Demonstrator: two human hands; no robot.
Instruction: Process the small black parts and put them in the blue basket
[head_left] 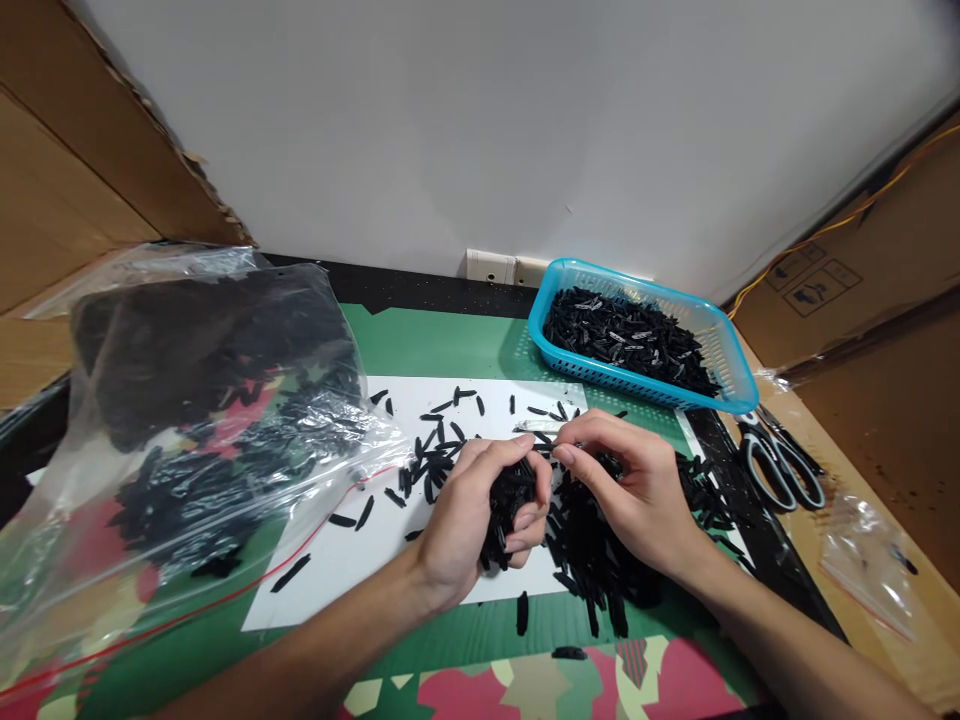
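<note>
cupping from the side, the left hand [472, 510] curls its fingers around a handful of black pieces [512, 500], the thumb lying along the top, probably so that the bunch stays together and its upper end is open to the other hand. the right hand [634, 480] meets it with thumb and forefinger drawn nearly together; a dark sliver lies at the tips, though whether it is pinched or merely behind them cannot be told. below the right hand is a dense heap [600, 550] of similar pieces, within easy reach, while loose pieces [435, 465] lie scattered on a white sheet [322, 575], whose pale surface presumably makes them easy to see. farther out, a blue basket [637, 382], filled with more pieces, stands behind the right hand, apparently out of the working space; a clear bag [247, 440] with black contents lies at left, and scissors [786, 468] rest at right.
</note>
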